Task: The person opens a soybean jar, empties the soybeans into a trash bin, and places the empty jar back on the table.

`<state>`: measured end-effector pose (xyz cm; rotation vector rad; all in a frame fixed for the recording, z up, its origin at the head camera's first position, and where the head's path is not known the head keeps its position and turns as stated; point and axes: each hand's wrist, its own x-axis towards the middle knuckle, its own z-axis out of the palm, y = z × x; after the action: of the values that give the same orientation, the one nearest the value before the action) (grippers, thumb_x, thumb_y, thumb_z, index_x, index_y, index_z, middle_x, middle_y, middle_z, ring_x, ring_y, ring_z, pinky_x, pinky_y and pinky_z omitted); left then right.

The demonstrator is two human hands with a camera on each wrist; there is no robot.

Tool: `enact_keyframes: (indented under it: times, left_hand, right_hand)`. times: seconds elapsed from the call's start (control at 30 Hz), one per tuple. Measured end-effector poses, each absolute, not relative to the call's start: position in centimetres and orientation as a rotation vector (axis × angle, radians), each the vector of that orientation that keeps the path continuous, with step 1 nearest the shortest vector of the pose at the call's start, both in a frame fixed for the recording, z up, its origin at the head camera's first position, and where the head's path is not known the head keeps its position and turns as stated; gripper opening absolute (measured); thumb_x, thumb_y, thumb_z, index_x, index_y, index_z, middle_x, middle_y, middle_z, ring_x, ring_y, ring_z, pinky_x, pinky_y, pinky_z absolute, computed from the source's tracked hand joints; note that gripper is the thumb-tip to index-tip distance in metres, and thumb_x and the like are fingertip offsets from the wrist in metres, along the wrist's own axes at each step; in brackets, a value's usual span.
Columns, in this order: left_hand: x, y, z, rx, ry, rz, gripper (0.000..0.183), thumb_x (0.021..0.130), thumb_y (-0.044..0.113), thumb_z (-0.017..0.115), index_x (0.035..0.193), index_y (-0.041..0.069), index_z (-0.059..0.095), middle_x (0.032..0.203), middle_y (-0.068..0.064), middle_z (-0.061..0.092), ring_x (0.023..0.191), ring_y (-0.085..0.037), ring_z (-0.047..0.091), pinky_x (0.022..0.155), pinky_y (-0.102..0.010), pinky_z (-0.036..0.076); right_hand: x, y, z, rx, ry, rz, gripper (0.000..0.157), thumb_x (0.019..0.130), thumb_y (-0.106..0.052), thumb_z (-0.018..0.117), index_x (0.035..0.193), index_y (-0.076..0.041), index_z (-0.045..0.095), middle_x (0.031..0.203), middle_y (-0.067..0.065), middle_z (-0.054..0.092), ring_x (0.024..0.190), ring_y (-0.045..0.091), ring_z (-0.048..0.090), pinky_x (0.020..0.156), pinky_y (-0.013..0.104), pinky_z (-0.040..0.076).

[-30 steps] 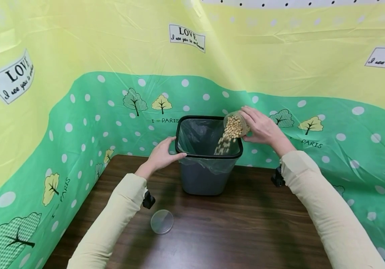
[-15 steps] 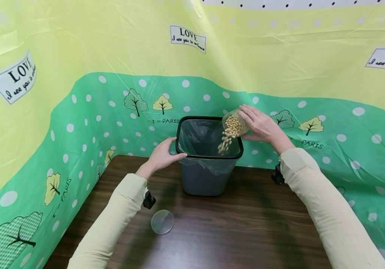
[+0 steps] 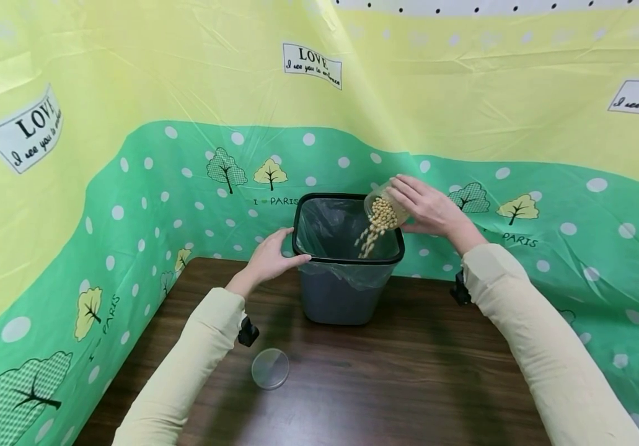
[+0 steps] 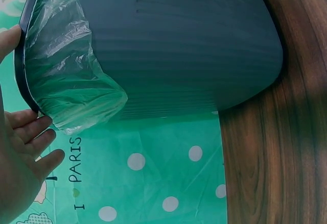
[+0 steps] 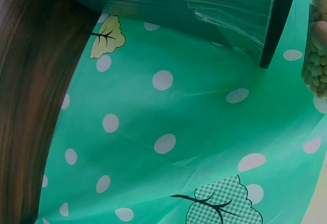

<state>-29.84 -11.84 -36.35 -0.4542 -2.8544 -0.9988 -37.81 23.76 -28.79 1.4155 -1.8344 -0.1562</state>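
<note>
A grey trash can (image 3: 334, 297) with a black rim and a clear liner (image 3: 319, 226) stands on the table. My right hand (image 3: 427, 207) grips a clear round jar (image 3: 400, 207), tipped over the can's right rim. Pale yellow beans, likely soybeans (image 3: 382, 214), spill from its mouth into the can. In the right wrist view the jar, full of beans (image 5: 318, 73), shows at the right edge with a fingertip on it. My left hand (image 3: 269, 255) touches the can's near left corner, thumb and fingers spread. The left wrist view shows its fingertips (image 4: 43, 123) at the rim.
A clear round lid (image 3: 270, 368) lies flat on the dark wooden table (image 3: 364, 384), near the left forearm. A green and yellow printed sheet (image 3: 230, 217) hangs right behind the can and along the left side.
The jar has tilted a little further and shifted slightly left over the trash can. Beans keep streaming out of it. My left hand has stayed at the rim.
</note>
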Motion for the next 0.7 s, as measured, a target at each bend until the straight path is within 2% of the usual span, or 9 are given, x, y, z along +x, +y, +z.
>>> enact_keyframes:
  times: [0.3,0.7]
  left_hand:
    - [-29.93,-11.8,-36.47,-0.468,-2.845,-0.993,0.083,0.078,0.056,0.06,0.139,0.007,0.034,0.142,-0.012,0.035,0.13,-0.029,0.032,0.102,-0.047,0.03]
    - [-29.88,-11.86,-36.39,-0.441,-2.863,-1.007,0.083,0.077,0.056,0.06,0.14,0.009,0.034,0.142,-0.01,0.034,0.13,-0.027,0.031,0.103,-0.047,0.03]
  right_hand:
    - [-37.51,23.39,-28.63,1.393,-1.86,-0.188,0.101,0.047,-0.029,0.089,0.129,0.005,0.041,0.126,0.026,0.046,0.117,0.04,0.043,0.095,0.049,0.038]
    - [-37.42,23.37,-28.36,1.474,-1.803,-0.196,0.08,0.059,-0.018,0.077,0.127,0.007,0.044,0.126,0.029,0.046,0.118,0.042,0.042,0.097,0.05,0.036]
